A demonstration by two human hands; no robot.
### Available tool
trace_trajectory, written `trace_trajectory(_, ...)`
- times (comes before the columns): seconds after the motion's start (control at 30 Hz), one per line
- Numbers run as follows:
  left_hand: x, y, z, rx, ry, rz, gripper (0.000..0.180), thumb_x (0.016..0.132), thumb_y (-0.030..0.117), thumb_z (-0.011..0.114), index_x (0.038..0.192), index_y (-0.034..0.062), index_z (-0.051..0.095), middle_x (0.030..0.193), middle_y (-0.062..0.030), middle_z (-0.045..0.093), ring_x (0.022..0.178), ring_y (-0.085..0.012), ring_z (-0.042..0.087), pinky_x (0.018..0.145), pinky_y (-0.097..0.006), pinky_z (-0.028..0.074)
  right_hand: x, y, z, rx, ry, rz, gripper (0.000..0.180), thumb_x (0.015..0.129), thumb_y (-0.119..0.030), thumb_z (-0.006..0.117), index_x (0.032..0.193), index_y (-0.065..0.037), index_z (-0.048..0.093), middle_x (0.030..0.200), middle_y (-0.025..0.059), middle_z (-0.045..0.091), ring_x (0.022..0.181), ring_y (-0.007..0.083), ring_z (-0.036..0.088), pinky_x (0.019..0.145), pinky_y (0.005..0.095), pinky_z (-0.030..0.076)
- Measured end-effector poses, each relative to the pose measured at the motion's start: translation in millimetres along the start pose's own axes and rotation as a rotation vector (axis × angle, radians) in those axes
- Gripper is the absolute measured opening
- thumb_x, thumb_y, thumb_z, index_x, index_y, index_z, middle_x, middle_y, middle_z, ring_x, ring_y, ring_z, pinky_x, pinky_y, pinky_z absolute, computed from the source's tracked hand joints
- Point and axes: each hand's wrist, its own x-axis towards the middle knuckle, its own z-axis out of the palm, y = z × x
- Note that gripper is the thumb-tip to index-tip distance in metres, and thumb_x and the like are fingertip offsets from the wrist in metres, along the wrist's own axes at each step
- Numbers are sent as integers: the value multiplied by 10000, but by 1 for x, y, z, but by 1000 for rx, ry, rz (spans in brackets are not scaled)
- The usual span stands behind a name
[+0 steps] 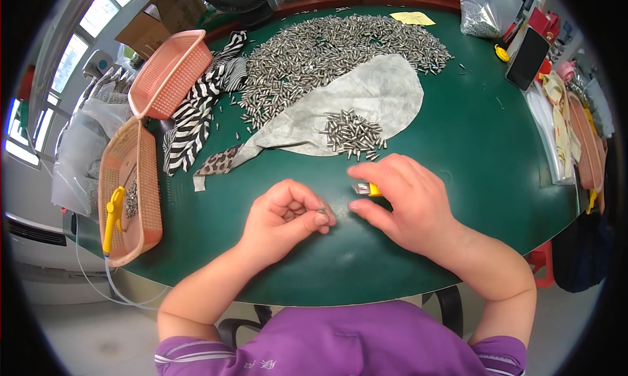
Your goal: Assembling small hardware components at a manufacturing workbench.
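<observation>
Fingers of the left hand (284, 216) pinch a small metal pin (321, 212) while the right hand (399, 199) grips a yellow tool (367, 189), so fitting them together seemingly needs careful alignment.

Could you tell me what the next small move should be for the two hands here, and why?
Probably bring the left hand a little to the right, so the small metal piece pinched at its fingertips meets the yellow-and-metal tool in the right hand. The two are close but apart, and the piece's end faces the tool.

left hand (284, 216) pinches a small metal pin (322, 212); right hand (405, 199) grips a yellow tool (367, 189).
</observation>
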Motion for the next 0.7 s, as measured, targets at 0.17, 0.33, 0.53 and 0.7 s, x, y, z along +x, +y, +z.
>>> trace_trajectory(0.17, 0, 0, -3, 33, 36, -11, 77, 935, 8, 564, 979, 43, 511, 921, -130, 656, 828, -161, 646, 725, -276, 551, 0, -1, -5, -47, -168, 45, 248, 676, -142, 772, 792, -105, 557, 744, 30, 534, 678, 229, 589, 561, 356, 469)
trace_trajectory(0.33, 1, 9, -18, 125, 202, 159, 87, 972, 69, 530, 1042, 17, 534, 937, -69, 643, 807, -115, 614, 737, -252, 511, -3, -2, 2, -36, -110, -28, 195, 670, -77, 746, 792, -123, 601, 768, 17, 563, 673, 211, 602, 544, 345, 472)
trace_trajectory(0.53, -40, 85, -94, 764, 716, 416, 101, 933, 97, 589, 979, 10, 613, 858, -25, 650, 800, -84, 602, 733, -231, 488, -7, 2, -12, -86, -159, 54, 120, 746, -120, 727, 817, -130, 631, 817, 6, 573, 669, 196, 608, 563, 320, 486)
trace_trajectory(0.7, -119, 107, -177, 1418, 1104, 248, 220, 850, 69, 651, 1058, 4, 623, 987, -100, 642, 873, -208, 631, 762, -308, 514, 5, 2, -14, -36, -45, 100, 196, 806, -57, 645, 997, -101, 632, 952, 78, 583, 800, 280, 627, 656, 359, 509)
